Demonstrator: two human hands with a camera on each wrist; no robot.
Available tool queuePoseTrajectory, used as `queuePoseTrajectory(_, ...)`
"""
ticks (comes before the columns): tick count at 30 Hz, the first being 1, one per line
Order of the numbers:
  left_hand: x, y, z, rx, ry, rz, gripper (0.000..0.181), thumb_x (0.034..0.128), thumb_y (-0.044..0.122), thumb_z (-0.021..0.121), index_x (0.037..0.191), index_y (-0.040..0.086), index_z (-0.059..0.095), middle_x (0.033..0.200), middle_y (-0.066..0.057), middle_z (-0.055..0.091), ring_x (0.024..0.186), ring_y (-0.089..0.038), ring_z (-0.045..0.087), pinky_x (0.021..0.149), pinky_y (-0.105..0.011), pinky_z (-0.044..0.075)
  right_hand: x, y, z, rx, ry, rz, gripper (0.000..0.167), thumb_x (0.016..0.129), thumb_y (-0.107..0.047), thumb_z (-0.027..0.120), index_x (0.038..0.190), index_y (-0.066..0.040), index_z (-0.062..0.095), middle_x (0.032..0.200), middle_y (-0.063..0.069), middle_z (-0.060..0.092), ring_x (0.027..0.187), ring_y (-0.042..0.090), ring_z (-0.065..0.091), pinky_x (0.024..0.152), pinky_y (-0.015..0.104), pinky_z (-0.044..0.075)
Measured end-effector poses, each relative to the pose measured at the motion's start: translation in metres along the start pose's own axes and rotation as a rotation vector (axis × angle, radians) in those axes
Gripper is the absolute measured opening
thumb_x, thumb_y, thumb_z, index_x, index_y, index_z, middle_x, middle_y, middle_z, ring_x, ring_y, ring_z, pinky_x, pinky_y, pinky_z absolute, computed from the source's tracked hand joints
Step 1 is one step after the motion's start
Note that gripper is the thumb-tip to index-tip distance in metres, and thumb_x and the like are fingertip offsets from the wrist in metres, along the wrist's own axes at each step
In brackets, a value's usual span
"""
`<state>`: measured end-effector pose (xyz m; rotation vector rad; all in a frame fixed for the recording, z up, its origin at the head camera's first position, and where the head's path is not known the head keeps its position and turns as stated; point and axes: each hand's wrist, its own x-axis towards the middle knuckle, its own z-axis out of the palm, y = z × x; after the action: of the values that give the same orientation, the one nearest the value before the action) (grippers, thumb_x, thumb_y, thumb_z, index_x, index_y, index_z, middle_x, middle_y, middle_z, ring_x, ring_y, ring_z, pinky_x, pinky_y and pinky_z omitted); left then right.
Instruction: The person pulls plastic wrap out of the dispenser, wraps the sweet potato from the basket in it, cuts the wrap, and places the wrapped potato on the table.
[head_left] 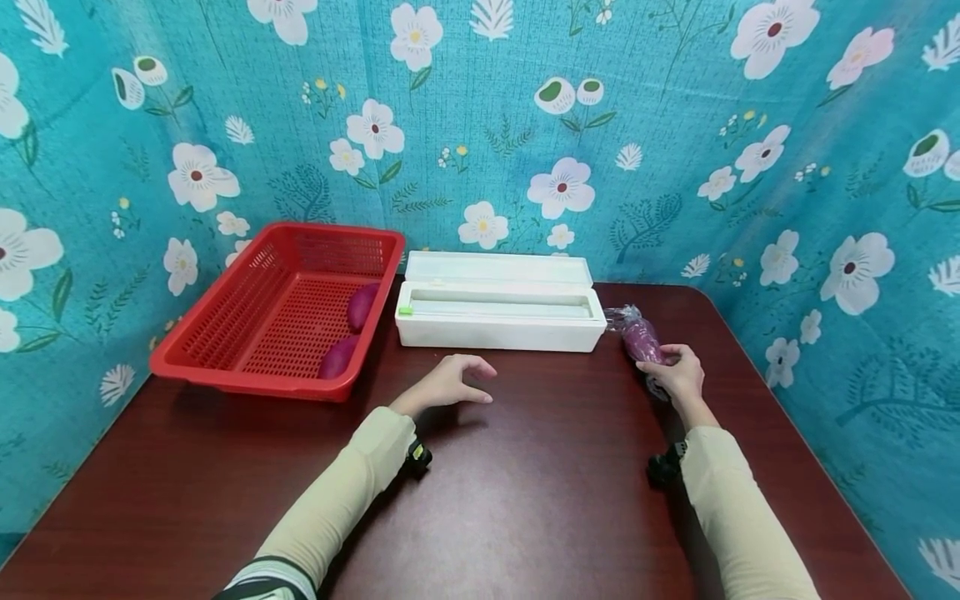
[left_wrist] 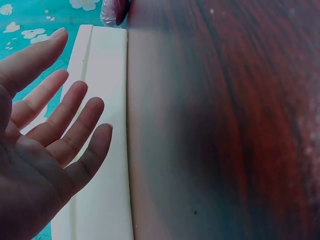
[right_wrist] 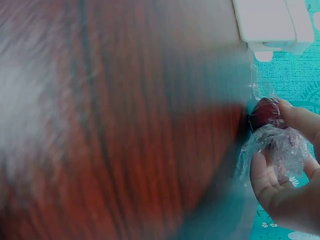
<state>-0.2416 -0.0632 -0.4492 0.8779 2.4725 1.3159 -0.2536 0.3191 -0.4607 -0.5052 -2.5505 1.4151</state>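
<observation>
A purple sweet potato wrapped in clear plastic film lies at the right of the table, its film ends loose and crumpled. My right hand grips its near end between thumb and fingers. In the right wrist view the bunched film partly covers those fingers. My left hand hovers over the table in front of the white cling film box, fingers loosely bent and holding nothing. The left wrist view shows its spread fingers beside the box. The box's lid stands raised, with a roll inside.
A red plastic basket stands at the back left, with two unwrapped purple sweet potatoes along its right side. A green slider sits at the box's left end. Behind the brown table hangs a blue flowered cloth.
</observation>
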Motion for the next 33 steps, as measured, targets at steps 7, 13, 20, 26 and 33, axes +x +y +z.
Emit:
queuePoseTrajectory(7,0.000,-0.001,0.001,0.001,-0.001,-0.004,0.039,0.0718,0.012,0.075,0.106,-0.001,0.061,0.103,-0.014,0.061,0.096,-0.022,0.055,0.085,-0.040,0.042,0.000,0.004,-0.002,-0.017,-0.009,0.013,0.067,0.068,-0.020,0.077,0.118,0.006,0.041,0.097,0.023,0.051,0.062,0.014,0.050,0.044,0.029,0.047)
queuePoseTrajectory(13,-0.001,-0.002,0.000,-0.018,-0.003,-0.004,0.039,0.0722,0.010,0.074,0.106,-0.003,0.060,0.104,-0.017,0.060,0.097,-0.027,0.055,0.086,-0.042,0.041,-0.003,0.003,-0.004,-0.041,0.024,0.025,0.070,0.068,-0.020,0.078,0.119,0.007,0.039,0.098,0.025,0.048,0.065,0.020,0.047,0.045,0.025,0.043)
queuePoseTrajectory(20,-0.001,-0.002,-0.002,-0.017,0.006,0.007,0.036,0.0730,0.009,0.073,0.104,-0.003,0.061,0.102,-0.017,0.061,0.097,-0.027,0.055,0.085,-0.042,0.041,-0.002,0.006,-0.009,-0.067,0.013,0.038,0.071,0.072,-0.021,0.075,0.123,0.007,0.035,0.099,0.023,0.045,0.070,0.022,0.045,0.047,0.027,0.044)
queuePoseTrajectory(26,-0.001,-0.001,-0.006,-0.011,0.075,0.017,0.033,0.0743,0.007,0.071,0.103,-0.006,0.060,0.100,-0.019,0.061,0.095,-0.030,0.056,0.083,-0.040,0.042,-0.003,0.004,-0.011,-0.119,-0.003,0.046,0.071,0.076,-0.021,0.070,0.128,0.008,0.031,0.108,0.028,0.043,0.092,0.034,0.043,0.073,0.039,0.045)
queuePoseTrajectory(33,0.009,0.004,-0.013,-0.076,0.252,0.009,0.024,0.0791,0.004,0.065,0.100,-0.007,0.062,0.099,-0.018,0.062,0.092,-0.028,0.057,0.081,-0.039,0.044,-0.004,-0.008,-0.010,-0.184,0.072,0.034,0.076,0.080,-0.041,0.062,0.131,0.006,0.030,0.125,0.030,0.031,0.115,0.041,0.026,0.093,0.053,0.029)
